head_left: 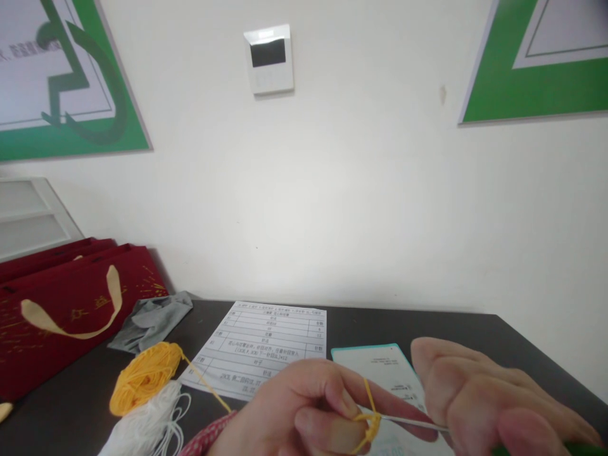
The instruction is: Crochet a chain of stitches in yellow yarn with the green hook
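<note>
My left hand pinches a small piece of yellow crochet work between thumb and fingers, with its index finger stretched out to the right. A strand of yellow yarn runs up over that finger. In my right hand, the fingers are wrapped round a crochet hook, whose thin metal shaft reaches left into the yellow loops. A bit of green, perhaps its handle, shows at the bottom right. From the yellow yarn ball on the left, a strand leads toward my left wrist.
White yarn lies beside the yellow ball. A printed sheet and a teal-edged card are on the dark table. Grey cloth and red gift bags stand at the left, against the white wall.
</note>
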`<state>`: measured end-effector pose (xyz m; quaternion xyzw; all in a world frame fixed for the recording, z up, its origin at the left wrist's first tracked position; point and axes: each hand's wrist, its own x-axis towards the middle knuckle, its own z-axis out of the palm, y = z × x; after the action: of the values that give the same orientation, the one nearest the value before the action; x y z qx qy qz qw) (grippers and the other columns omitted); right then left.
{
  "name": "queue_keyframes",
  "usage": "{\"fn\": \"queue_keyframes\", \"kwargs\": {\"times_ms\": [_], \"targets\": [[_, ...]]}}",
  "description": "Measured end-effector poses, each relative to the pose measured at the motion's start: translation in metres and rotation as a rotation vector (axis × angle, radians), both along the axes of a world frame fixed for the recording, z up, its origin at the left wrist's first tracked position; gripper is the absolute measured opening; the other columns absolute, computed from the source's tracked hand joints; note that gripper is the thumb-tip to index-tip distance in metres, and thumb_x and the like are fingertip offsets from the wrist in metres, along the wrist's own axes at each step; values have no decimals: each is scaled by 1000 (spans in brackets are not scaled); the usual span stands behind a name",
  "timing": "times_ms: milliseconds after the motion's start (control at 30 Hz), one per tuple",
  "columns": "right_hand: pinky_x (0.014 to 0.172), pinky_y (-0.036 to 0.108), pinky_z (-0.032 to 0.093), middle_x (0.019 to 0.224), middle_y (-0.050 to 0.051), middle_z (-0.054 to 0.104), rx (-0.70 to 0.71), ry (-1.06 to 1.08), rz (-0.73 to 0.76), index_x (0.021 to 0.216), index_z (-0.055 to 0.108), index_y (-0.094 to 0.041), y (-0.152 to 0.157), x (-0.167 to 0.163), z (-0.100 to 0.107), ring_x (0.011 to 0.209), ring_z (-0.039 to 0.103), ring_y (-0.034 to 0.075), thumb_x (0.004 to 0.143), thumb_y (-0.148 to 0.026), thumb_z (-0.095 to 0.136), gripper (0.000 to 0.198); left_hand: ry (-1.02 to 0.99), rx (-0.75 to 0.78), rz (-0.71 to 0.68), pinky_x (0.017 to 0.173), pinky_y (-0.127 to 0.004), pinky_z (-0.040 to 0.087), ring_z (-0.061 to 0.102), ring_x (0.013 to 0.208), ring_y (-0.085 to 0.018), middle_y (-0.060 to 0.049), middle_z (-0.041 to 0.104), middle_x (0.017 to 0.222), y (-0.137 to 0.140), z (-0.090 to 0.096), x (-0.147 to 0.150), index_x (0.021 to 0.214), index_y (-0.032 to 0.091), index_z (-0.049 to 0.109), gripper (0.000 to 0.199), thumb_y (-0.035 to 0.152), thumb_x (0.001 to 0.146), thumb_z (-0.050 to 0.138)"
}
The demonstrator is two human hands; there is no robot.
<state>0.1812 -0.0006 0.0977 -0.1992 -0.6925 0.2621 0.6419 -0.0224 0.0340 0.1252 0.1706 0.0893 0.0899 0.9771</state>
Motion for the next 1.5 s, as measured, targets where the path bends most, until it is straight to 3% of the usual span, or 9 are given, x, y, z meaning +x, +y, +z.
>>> {"fn": "queue_keyframes", "kwargs": {"times_ms": [100,267,500,833,933,1133,1300,1400,1500], "targets": [[47,27,37,47,-3,44,-70,38,21,58,47,-20,2,-14,14,45,42,11,107,-33,33,53,11,-7,-11,27,-12,2,6,36,-6,8,32,45,1,4,1,120,-10,64,52,6,79,36],[44,26,35,43,-3,37,-173,115,12,52,40,-19,6,-17,19,43,37,11,106,-38,34,58,7,56,-29,25,-13,2,7,34,-6,8,32,44,2,4,1,120,-12,64,52,6,78,38],[51,35,36,49,-3,46,127,-161,-28,66,51,-24,1,-2,15,44,42,14,106,-37,32,46,27,28,0,26,-13,-2,3,36,-6,8,29,45,1,2,0,119,-9,66,51,7,80,37],[44,26,33,41,-3,36,-200,203,94,49,42,-19,9,-17,22,44,35,11,103,-43,43,60,73,167,-12,27,-14,8,8,34,-7,9,27,43,1,4,2,116,-9,67,50,7,79,37],[42,25,32,41,-3,37,-288,311,139,49,49,-20,15,-21,19,43,35,11,101,-43,48,57,144,254,122,31,-14,12,10,36,-6,10,30,43,-1,0,7,109,-2,73,43,10,81,42],[44,22,39,46,-2,45,-349,381,25,53,56,-21,19,-27,13,46,41,11,97,-47,56,52,316,473,543,33,-17,16,13,31,-3,11,37,37,-9,-11,27,95,11,74,29,20,72,57],[48,25,40,55,-1,49,-214,268,-75,62,62,-22,15,-29,-3,51,47,13,102,-42,49,46,345,538,685,34,-20,19,23,30,-5,11,42,37,-12,-27,40,114,9,66,46,36,77,66],[53,29,44,62,1,55,-107,184,-129,69,65,-22,13,-31,-13,57,53,16,101,-41,51,40,369,586,666,36,-20,20,33,34,-6,8,49,41,-15,-35,46,119,7,63,59,47,76,72],[53,28,45,59,0,54,-153,225,-87,67,64,-22,16,-33,-9,56,54,15,101,-42,50,42,285,574,631,38,-20,22,37,36,-6,5,54,44,-14,-37,48,123,6,63,61,46,77,71]]}}
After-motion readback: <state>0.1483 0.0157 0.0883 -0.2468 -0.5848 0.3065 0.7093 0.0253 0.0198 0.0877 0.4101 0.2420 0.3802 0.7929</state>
